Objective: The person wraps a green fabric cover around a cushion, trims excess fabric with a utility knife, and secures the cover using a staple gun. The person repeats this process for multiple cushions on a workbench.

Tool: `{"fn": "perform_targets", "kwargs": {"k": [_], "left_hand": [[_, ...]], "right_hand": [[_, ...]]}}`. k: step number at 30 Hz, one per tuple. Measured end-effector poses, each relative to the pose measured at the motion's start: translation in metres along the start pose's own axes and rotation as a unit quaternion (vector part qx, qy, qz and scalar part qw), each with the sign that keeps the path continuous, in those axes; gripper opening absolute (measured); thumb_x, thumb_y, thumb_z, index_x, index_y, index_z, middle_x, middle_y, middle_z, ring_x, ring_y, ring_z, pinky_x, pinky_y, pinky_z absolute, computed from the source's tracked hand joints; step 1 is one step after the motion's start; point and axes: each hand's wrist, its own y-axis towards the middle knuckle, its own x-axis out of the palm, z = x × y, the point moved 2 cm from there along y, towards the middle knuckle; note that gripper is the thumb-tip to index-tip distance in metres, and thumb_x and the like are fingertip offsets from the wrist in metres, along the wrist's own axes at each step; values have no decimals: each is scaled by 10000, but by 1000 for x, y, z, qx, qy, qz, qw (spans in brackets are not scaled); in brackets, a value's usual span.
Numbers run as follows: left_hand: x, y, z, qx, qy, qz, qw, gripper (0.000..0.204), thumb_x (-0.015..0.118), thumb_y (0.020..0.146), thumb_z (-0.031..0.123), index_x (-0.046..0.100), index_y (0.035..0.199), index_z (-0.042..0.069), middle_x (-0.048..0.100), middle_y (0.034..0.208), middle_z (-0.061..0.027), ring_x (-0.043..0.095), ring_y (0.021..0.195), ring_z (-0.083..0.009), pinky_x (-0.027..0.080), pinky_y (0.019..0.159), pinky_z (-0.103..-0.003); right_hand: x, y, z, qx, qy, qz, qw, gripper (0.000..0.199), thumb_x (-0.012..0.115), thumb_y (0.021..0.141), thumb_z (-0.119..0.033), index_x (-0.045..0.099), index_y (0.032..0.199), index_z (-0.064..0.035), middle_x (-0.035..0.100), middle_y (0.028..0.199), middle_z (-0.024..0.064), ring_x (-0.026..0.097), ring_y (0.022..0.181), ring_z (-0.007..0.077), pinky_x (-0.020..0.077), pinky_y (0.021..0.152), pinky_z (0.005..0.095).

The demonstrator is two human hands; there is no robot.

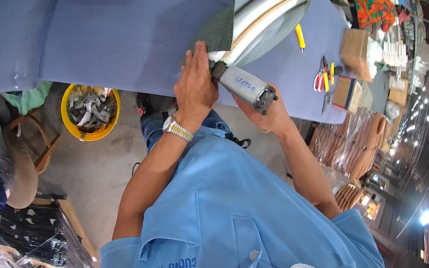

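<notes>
Blue tabletop [112,32] spreads left of work, front edge [122,89] close; yellow-handled tool [300,37] to right. White curved panel [264,27] on tabletop, tan strip [263,16] along it, dark green fabric [219,28] over near end. Right hand [267,119] grips grey stapler-like tool [244,87] at panel; left hand [196,82] straight-fingered on fabric, can't tell if pinching

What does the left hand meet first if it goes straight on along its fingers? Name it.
The dark green fabric, lying next to the white piece. The left hand has its fingertips at the fabric's near edge and may be touching it; depth is hard to judge here.
</notes>
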Motion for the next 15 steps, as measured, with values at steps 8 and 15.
{"fn": "perform_targets", "kwargs": {"k": [8,15], "left_hand": [[14,-1,-24,25,-44,69,996,808,837,805,178,449,1499,30,558,1465,-234,533,1375,-376,477,1115,-459],[20,-5,-21,-14,-39,115,992,683,812,857,384,570,1408,61,617,1419,-178,598,1308,-335,531,1047,-431]], "right_hand": [[1,-29,-18,-19,-104,62,993,342,818,852,-125,683,1137,7,724,925,101,666,805,203,535,723,330],[-36,-85,107,166,-148,61,973,425,860,796,-202,668,1117,1,702,1003,167,700,906,340,542,811,414]]}}
